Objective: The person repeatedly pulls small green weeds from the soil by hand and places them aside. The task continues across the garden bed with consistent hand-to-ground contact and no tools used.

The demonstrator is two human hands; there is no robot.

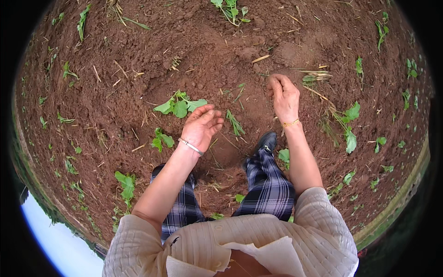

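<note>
My left hand [203, 125], with a silver bangle at the wrist, hovers palm up with curled fingers, beside a broad-leaved green seedling [180, 108]. Nothing shows in it. My right hand [284, 95], with a gold bracelet, has its back to the camera and its fingers bent down over the brown soil [238, 74]; whether it holds anything is hidden. Between the hands lies a small bunch of cut green stalks [235, 123]. Right of my right hand is a bundle of straw-coloured and green stems [316, 77].
More seedlings stand or lie across the field, among them a leafy clump [231, 12] at the top and a plant [349, 130] on the right. Dry straw pieces are scattered about. A black shoe [267, 141] rests on the soil below my right hand.
</note>
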